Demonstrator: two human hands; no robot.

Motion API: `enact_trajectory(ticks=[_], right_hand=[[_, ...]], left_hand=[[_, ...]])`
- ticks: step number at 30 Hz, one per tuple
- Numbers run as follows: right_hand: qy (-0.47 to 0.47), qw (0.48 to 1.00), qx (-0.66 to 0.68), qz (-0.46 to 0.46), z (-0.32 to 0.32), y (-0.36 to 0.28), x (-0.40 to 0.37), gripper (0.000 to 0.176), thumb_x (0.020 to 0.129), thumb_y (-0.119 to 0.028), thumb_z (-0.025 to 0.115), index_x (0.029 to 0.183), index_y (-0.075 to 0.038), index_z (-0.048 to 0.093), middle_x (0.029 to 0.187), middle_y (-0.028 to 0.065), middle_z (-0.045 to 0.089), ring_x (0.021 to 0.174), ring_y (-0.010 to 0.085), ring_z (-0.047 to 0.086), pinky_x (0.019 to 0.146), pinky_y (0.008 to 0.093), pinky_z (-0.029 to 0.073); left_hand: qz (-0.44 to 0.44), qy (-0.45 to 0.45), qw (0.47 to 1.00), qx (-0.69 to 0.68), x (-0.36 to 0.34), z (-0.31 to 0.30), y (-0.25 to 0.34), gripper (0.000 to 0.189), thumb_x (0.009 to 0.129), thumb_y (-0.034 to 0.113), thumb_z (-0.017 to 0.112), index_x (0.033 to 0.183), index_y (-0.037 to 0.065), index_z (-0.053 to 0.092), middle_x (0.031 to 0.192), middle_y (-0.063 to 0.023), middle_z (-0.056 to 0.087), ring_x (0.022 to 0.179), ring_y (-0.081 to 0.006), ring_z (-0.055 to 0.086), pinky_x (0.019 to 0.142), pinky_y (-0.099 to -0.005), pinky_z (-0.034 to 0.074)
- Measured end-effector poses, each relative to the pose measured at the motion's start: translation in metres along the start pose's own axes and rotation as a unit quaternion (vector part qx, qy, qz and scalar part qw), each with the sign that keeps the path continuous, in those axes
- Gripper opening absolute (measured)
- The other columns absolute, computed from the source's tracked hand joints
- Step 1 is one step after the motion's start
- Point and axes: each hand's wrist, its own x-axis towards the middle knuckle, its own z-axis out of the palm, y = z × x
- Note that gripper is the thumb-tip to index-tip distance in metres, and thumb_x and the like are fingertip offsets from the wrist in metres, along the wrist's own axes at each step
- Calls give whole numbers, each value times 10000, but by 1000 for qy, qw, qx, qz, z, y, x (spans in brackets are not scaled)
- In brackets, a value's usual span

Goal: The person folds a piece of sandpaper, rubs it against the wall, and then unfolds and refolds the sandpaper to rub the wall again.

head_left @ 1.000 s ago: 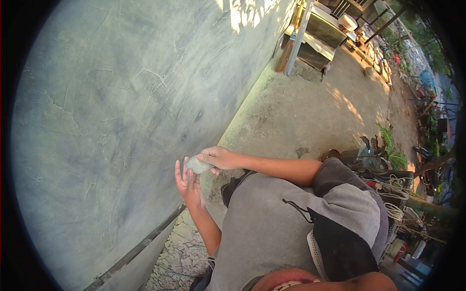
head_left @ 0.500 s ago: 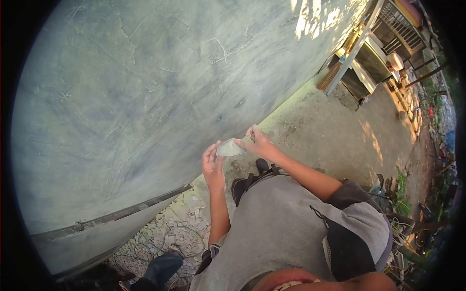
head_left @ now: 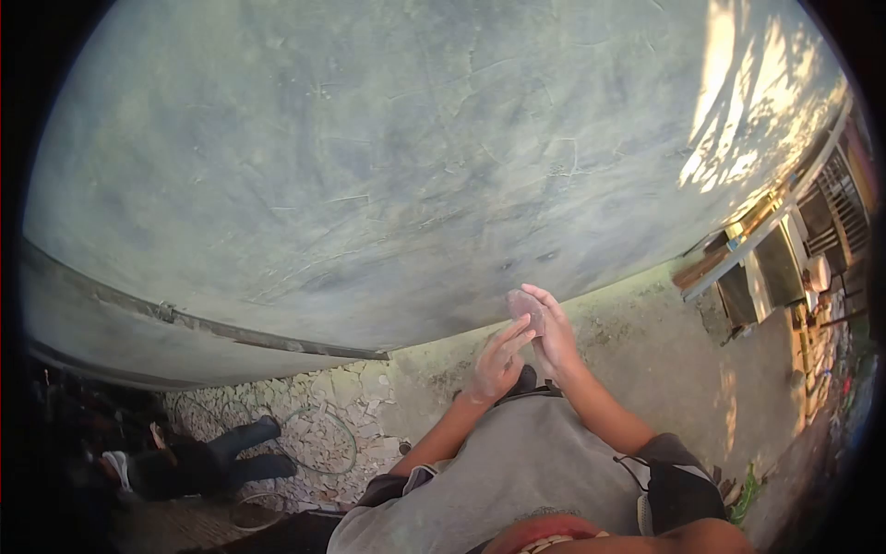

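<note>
A small pinkish-brown piece of sandpaper (head_left: 524, 310) is held up in front of my chest, near the foot of the grey plastered wall (head_left: 369, 166). My right hand (head_left: 555, 340) supports it from behind, its fingers bent around the right edge. My left hand (head_left: 499, 362) comes in from the left, its fingers stretched out and touching the lower part of the sheet. Both hands look dusty. The back of the sheet is hidden.
Broken rubble (head_left: 337, 420) and a looped green hose (head_left: 353, 443) lie along the wall's base at left. Another person (head_left: 198, 462) in dark clothes is at lower left. Wooden furniture (head_left: 784, 254) stands at far right by the wall.
The sandpaper has turned from its pale face to its pinkish-brown face. My left hand has shifted from the sheet's left edge onto its lower part. The view has swung left.
</note>
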Motion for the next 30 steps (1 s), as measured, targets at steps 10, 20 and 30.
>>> enact_trajectory(ticks=[10, 20, 30], right_hand=[[-27, 994, -70, -80, 22, 13, -1, 390, 1063, -188, 441, 1416, -26, 411, 1349, 153, 541, 1257, 254, 538, 1063, 364, 438], [-21, 964, -248, -96, 14, 24, 11, 435, 1073, -215, 415, 1473, -53, 367, 1384, 161, 519, 1242, 254, 529, 1061, 377, 414], [-134, 908, -339, -207, 1, 39, 26, 531, 1073, -251, 387, 1531, -18, 253, 1539, 228, 356, 1462, 346, 295, 1161, 420, 258]], left_hand=[[-117, -36, 992, 13, 5, -2, 3, 806, 843, 87, 678, 1534, 10, 270, 1484, -213, 407, 1336, -372, 439, 1091, -432, 382], [-169, 42, 984, -37, -6, 0, -19, 791, 873, 37, 619, 1561, 78, 230, 1444, -169, 498, 1254, -344, 535, 1033, -403, 440], [-321, 75, 885, -329, -8, 0, -24, 352, 1005, 115, 547, 1338, 4, 573, 1264, -128, 651, 1136, -142, 601, 970, -305, 469]])
